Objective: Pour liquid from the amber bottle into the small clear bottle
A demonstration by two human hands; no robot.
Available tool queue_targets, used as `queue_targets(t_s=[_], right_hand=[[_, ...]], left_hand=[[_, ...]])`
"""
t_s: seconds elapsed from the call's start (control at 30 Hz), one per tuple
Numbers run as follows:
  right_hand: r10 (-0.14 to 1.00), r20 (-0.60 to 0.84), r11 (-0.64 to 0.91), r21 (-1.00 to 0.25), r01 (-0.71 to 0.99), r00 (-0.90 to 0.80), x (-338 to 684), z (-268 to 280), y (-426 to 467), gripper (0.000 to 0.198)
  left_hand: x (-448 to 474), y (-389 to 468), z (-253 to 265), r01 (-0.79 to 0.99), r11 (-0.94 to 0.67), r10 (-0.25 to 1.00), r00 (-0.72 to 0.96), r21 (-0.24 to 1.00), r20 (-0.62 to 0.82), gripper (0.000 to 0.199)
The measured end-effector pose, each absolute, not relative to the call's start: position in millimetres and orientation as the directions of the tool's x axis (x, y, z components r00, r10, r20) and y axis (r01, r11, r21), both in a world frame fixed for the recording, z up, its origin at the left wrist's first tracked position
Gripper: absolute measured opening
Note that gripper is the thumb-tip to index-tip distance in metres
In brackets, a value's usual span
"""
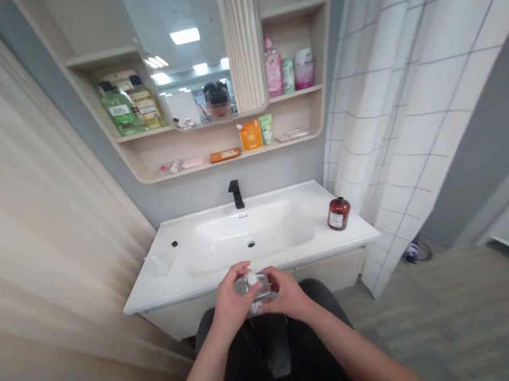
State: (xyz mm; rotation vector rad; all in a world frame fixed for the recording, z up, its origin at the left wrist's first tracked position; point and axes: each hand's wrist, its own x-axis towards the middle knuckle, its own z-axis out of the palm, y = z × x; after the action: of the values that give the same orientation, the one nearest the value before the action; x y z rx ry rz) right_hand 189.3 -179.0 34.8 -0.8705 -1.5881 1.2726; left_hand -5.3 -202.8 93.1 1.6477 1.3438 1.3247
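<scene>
A small clear bottle (263, 284) with a white top is held between both hands, in front of the washbasin's front edge and above my lap. My left hand (233, 300) curls round its left side, the thumb lying near the white top. From the right, my right hand (286, 292) grips the bottle with fingers bent against its side and lower part. The fingers and thumbs hide much of the bottle, and whatever is inside it is hard to make out.
Ahead is a white washbasin (213, 268) with a black faucet (236, 195). A brown bottle (338, 214) stands on its right side. A small black cap (175, 243) and a clear container (160, 263) are on the left. Toiletries line the mirror cabinet's shelves (146, 177). Curtains (379, 183) hang at both sides.
</scene>
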Motion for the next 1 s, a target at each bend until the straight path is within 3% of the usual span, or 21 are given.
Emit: queue_targets(t_s=[0.07,0.27,0.47,0.77,1.0], right_hand=[[0.911,0.217,0.225,-0.974,-0.016,-0.352,188.8,35.2,-179.8,0.073],[0.917,0.204,0.225,-0.974,0.019,-0.343,188.5,35.2,-180.6,0.071],[0.916,0.202,0.208,-0.978,-0.02,-0.348,191.0,33.7,-179.0,0.072],[0.915,0.203,0.211,-0.977,-0.016,-0.347,190.3,30.6,-177.9,0.071],[0.919,0.199,0.211,-0.977,-0.002,-0.339,189.5,29.1,-176.6,0.073]], left_hand=[[-4.3,-202.0,94.3,0.349,-0.287,0.947,-0.039,0.892,0.319,0.049],[-2.8,-200.4,98.9,0.412,-0.332,0.937,0.043,0.848,0.346,0.018],[-10.6,-204.1,94.4,0.292,-0.318,0.948,0.13,0.902,0.292,0.035],[-10.5,-200.7,86.7,0.349,-0.31,0.939,-0.031,0.884,0.341,0.039],[-16.0,-199.2,94.6,0.342,-0.34,0.928,-0.031,0.876,0.372,0.043]])
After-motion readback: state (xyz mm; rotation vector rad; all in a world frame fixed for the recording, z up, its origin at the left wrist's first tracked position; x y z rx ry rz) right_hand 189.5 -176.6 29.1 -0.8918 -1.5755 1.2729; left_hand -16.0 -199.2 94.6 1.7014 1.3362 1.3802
